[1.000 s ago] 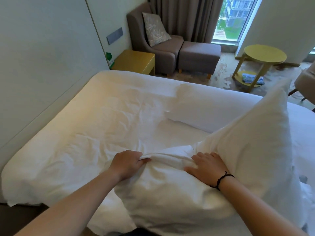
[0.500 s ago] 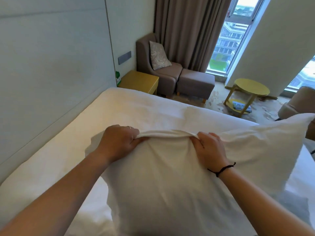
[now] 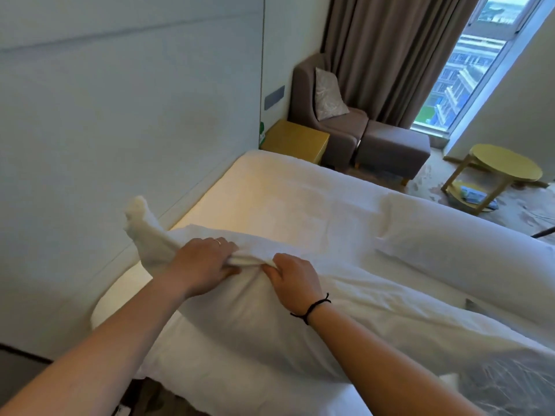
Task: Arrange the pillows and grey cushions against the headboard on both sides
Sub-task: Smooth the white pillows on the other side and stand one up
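Observation:
A large white pillow is held above the near side of the bed, its top edge bunched between both hands. My left hand grips that edge, and one pillow corner sticks up toward the pale headboard panel. My right hand, with a black band at the wrist, pinches the same edge just beside it. A second white pillow lies flat on the bed's right part. A grey patterned cushion shows at the bottom right, partly under the held pillow.
Beyond the bed stand a yellow nightstand, a brown armchair with a patterned cushion, a footstool and a round yellow side table. Curtains and a window fill the far wall.
Both hands have lifted the pillow off the bed and carried it left toward the headboard. The hands have drawn closer together on its top edge.

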The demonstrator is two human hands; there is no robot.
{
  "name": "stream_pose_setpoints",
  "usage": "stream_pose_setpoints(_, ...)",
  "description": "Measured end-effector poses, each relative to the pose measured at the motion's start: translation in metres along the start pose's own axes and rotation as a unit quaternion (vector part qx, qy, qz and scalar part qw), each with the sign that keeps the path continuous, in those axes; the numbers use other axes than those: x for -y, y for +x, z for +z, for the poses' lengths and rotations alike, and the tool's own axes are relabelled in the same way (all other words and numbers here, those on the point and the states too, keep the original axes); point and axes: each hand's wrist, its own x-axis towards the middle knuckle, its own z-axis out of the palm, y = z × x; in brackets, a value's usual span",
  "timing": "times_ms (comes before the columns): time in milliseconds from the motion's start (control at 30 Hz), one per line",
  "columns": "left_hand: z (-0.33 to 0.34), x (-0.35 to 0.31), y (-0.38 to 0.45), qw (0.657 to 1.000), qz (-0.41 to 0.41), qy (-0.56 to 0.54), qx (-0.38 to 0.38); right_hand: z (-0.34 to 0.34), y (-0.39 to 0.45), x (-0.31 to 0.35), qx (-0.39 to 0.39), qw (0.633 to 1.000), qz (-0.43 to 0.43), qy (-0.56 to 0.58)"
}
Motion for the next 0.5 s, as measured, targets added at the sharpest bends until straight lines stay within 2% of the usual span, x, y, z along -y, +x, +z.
stream_pose_setpoints(100,0.009,-0.001,-0.001,0.999,0.008,-0.010,-0.029,-0.006,-0.006,-0.020,0.080,0.996,0.046,-0.003)
stream_pose_setpoints(200,0.007,-0.011,0.003,0.999,0.030,-0.023,-0.032,-0.027,-0.020,-0.055,0.125,0.988,0.079,-0.051)
stream_pose_setpoints(333,-0.003,-0.026,0.016,0.997,0.030,-0.058,0.032,-0.056,-0.036,-0.097,0.176,0.976,0.105,-0.075)
stream_pose_setpoints(500,-0.020,-0.051,0.034,0.989,0.010,-0.120,0.086,-0.077,-0.052,-0.120,0.216,0.970,0.065,-0.092)
